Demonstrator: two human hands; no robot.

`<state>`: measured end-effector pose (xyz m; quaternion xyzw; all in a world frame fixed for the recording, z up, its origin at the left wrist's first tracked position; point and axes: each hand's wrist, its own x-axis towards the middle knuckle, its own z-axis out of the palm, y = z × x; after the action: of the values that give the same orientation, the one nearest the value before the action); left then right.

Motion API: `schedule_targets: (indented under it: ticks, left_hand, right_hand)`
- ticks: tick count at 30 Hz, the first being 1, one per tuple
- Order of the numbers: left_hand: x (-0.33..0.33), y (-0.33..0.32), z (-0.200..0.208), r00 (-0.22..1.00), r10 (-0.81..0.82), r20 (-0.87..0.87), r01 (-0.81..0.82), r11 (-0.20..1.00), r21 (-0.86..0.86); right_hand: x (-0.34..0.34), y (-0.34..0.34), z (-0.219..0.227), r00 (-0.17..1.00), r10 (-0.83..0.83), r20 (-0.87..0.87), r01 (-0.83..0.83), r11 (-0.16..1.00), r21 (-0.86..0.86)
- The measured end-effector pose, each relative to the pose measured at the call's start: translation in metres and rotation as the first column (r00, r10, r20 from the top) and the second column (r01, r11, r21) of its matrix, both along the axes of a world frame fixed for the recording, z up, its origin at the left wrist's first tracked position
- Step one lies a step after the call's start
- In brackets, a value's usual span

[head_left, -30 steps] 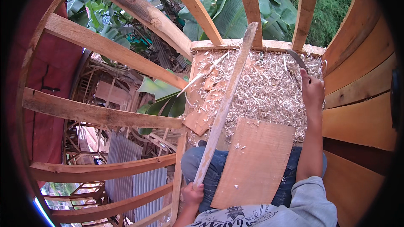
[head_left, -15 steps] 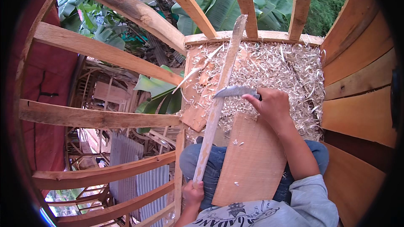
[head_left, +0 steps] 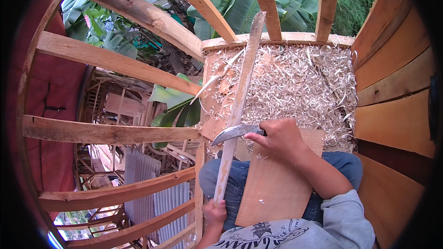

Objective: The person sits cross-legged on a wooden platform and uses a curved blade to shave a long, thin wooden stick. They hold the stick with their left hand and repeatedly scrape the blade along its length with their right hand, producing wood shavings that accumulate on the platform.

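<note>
My left hand (head_left: 214,211) is closed round the near end of a long, narrow wooden strip (head_left: 243,77). The strip slants away from me past my left knee, its far end up by the wooden rail. In my right hand (head_left: 279,134) is a knife with a curved grey blade (head_left: 235,132); the fingers wrap its handle, which is mostly hidden. The blade lies across the strip, a little nearer to me than its middle, its tip pointing left. Below my right forearm, a flat wooden board (head_left: 276,189) rests on my lap with a few small shavings on it.
Curled wood shavings (head_left: 300,83) cover the floor ahead. A thin split piece of wood (head_left: 217,77) lies left of the strip. Wooden slats (head_left: 110,131) fence the left and far sides; plank walls (head_left: 392,122) stand at right. Banana leaves (head_left: 217,0) hang beyond the rail.
My right hand has drawn the knife along the strip toward me and slightly left. The left hand keeps its hold on the near end, and the strip's far end has shifted slightly.
</note>
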<state>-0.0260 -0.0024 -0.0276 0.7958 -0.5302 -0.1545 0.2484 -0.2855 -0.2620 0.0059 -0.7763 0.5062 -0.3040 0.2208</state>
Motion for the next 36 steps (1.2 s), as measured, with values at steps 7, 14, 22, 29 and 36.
schedule_targets:
  ticks: [7, 14, 22, 29, 36]
  left_hand:
    - [-0.001, 0.001, 0.001, 0.997, 0.007, 0.078, -0.008, 1.0, 0.016]
    - [-0.003, -0.004, 0.006, 0.999, -0.001, 0.052, 0.001, 1.0, -0.003]
    - [-0.007, -0.004, 0.006, 1.0, 0.001, 0.024, 0.0, 1.0, -0.02]
    - [-0.004, -0.003, 0.007, 0.995, -0.024, 0.101, 0.021, 0.999, 0.024]
    - [0.0, 0.0, 0.0, 0.997, -0.037, 0.075, 0.036, 0.999, 0.005]
  right_hand:
    - [-0.022, -0.034, -0.019, 0.965, -0.251, -0.079, 0.252, 0.968, -0.002]
    - [-0.1, -0.061, -0.023, 0.86, -0.509, 0.028, 0.495, 0.847, 0.194]
    - [-0.01, -0.012, -0.001, 0.998, 0.005, -0.055, -0.005, 1.0, 0.004]
    - [-0.038, -0.042, -0.02, 0.952, -0.282, -0.12, 0.282, 0.959, -0.017]
    - [-0.088, -0.063, -0.026, 0.81, -0.586, -0.004, 0.578, 0.797, 0.174]
